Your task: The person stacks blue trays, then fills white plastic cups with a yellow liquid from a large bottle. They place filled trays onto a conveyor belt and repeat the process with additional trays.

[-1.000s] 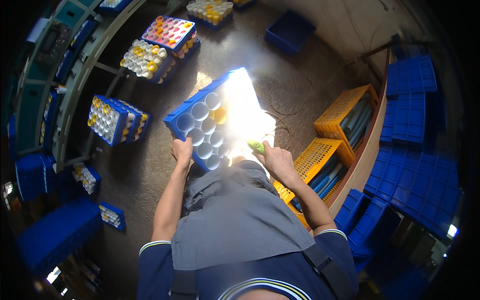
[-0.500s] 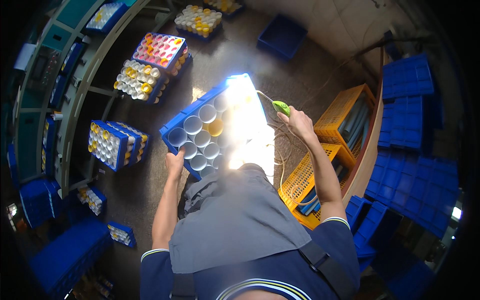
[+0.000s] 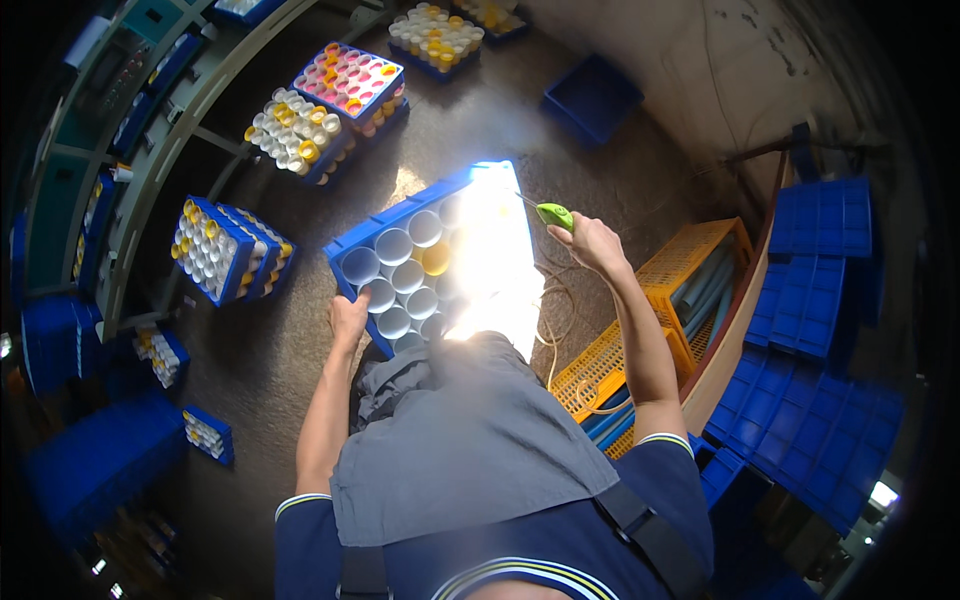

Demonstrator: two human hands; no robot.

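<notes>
In front of me sits a tilted blue crate [image 3: 400, 210], filled with white tubes [image 3: 393, 247] standing open end up and a yellow one [image 3: 433, 256] among them. Strong sunlight washes out its right half. At the crate's left corner my left hand [image 3: 349, 318] grips the rim, thumb over the edge. My right hand [image 3: 592, 243] is closed around a green air blow gun [image 3: 555, 214]. Its thin nozzle points left at the crate's bright right side; the tip fades into the glare.
Crates of white and yellow tubes [image 3: 205, 255] stand on the left, with a pink-filled crate [image 3: 350, 78] beyond. A blue crate [image 3: 593, 100] lies far right. Yellow baskets [image 3: 690, 260] holding grey-blue tubes, a pale hose [image 3: 548, 330] and stacked blue crates [image 3: 822, 220] line the right.
The view has shifted and turned slightly. The blow gun's nozzle has swung to point more level across the crate's right side. My left hand keeps its grip on the rim.
</notes>
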